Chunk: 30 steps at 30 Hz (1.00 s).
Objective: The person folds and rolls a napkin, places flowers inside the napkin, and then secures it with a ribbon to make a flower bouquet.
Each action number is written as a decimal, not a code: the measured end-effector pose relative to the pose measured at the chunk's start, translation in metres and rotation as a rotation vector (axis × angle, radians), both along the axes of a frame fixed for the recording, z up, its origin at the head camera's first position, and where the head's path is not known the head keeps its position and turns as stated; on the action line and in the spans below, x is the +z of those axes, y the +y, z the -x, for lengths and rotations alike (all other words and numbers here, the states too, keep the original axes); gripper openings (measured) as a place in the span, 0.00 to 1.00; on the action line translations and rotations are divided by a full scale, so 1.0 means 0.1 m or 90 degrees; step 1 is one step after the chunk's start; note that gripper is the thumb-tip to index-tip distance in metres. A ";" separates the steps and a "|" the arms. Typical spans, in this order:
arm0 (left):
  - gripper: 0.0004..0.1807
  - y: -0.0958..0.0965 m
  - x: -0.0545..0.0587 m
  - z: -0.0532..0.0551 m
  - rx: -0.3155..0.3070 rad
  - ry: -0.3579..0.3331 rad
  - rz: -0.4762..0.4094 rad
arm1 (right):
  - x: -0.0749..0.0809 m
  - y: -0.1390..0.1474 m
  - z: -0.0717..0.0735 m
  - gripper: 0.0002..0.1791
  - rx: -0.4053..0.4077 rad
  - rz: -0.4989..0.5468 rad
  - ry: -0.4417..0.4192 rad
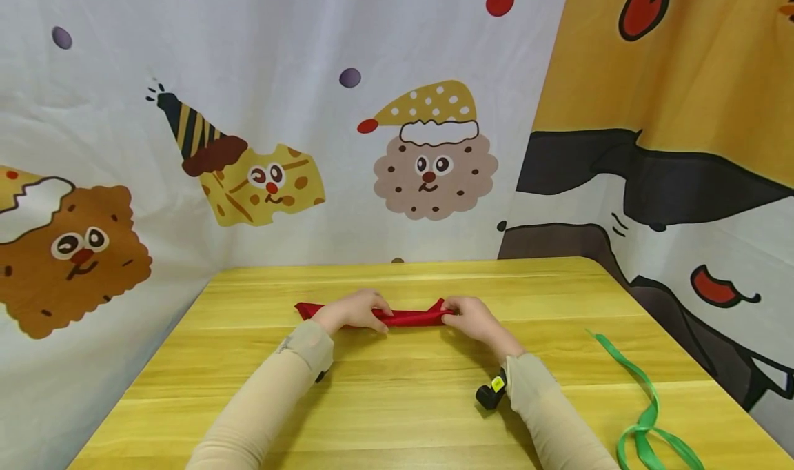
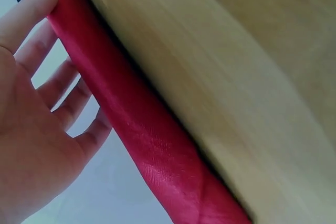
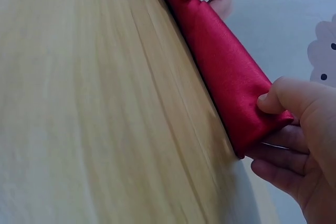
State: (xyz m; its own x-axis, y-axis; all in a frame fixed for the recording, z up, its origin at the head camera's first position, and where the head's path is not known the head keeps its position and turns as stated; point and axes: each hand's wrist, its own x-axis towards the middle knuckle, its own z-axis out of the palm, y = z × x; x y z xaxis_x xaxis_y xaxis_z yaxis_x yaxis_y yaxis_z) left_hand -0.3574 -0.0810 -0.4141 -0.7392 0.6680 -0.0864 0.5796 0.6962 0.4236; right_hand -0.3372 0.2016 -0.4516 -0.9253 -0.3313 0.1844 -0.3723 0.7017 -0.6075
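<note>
A shiny red cloth [image 1: 409, 318], folded into a long narrow strip, lies across the wooden table. My left hand [image 1: 358, 310] holds it left of its middle; in the left wrist view the thumb lies on the red fabric [image 2: 131, 114] and the other fingers reach behind its far edge. At the strip's right end, my right hand [image 1: 476, 317] pinches the cloth. The right wrist view has that thumb [image 3: 283, 95] on top and the fingers beneath. One pointed corner stands up beside the right hand, and another sticks out past the left hand.
A long green ribbon [image 1: 648, 418] lies loosely looped on the table's right side. The yellow wooden table [image 1: 397, 394] ends at a printed curtain [image 1: 347, 236] behind and at the sides. A small black camera [image 1: 489, 395] hangs at my right wrist.
</note>
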 end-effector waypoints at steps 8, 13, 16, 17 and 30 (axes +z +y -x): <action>0.11 0.10 0.00 0.06 0.000 -0.007 -0.004 | 0.01 0.06 0.00 0.04 -0.004 0.028 -0.012; 0.02 0.13 0.03 0.10 0.016 -0.020 0.001 | 0.00 0.07 0.01 0.03 -0.005 0.057 -0.019; 0.05 0.14 0.06 0.12 0.008 -0.033 -0.009 | 0.00 0.08 0.01 0.02 -0.006 0.077 -0.019; 0.05 0.14 0.06 0.13 0.006 -0.038 -0.013 | -0.01 0.08 0.01 0.02 -0.007 0.085 -0.024; 0.08 0.11 -0.02 0.26 0.048 -0.067 -0.026 | -0.13 0.08 0.07 0.08 -0.084 0.161 -0.036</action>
State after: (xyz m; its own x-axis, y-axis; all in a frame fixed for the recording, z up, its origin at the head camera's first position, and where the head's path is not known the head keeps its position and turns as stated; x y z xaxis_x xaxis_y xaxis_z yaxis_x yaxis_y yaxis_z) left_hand -0.3838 -0.0703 -0.4156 -0.7758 0.6153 -0.1399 0.4770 0.7170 0.5083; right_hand -0.3438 0.2098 -0.4642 -0.9683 -0.1577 0.1935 -0.2492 0.5647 -0.7868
